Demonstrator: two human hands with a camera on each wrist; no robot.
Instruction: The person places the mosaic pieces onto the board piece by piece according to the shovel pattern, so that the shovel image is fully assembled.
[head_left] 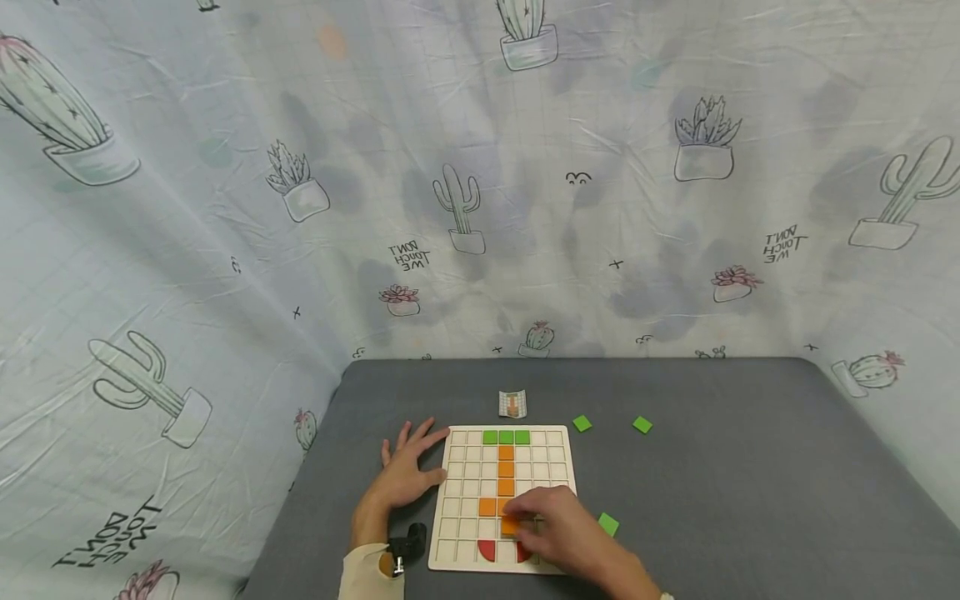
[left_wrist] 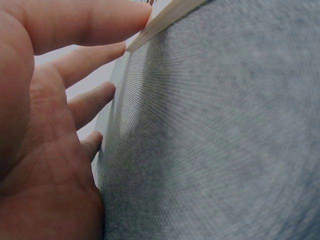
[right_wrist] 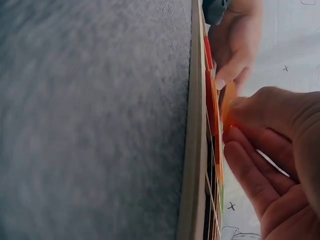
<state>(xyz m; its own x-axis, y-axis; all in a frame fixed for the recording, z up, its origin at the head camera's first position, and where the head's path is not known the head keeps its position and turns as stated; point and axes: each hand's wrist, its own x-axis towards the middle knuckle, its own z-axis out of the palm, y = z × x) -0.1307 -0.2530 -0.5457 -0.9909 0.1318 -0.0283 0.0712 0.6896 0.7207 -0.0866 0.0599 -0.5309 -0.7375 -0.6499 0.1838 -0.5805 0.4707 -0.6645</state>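
Note:
A pale wooden grid board lies on the grey table. Three green squares fill cells in its far row, and a column of orange squares runs down from them. Two red rounded pieces are in the near row, one partly hidden by my right hand. That hand pinches an orange square tile between thumb and fingertips, tilted close over the board below the column. My left hand rests at the board's left edge, fingers spread, with thumb and index fingertip touching the rim.
Loose green squares lie right of the board: one by its far corner, another farther right, a third near my right wrist. A small card with a printed grid pattern lies behind the board. Cactus-print fabric hangs around the table.

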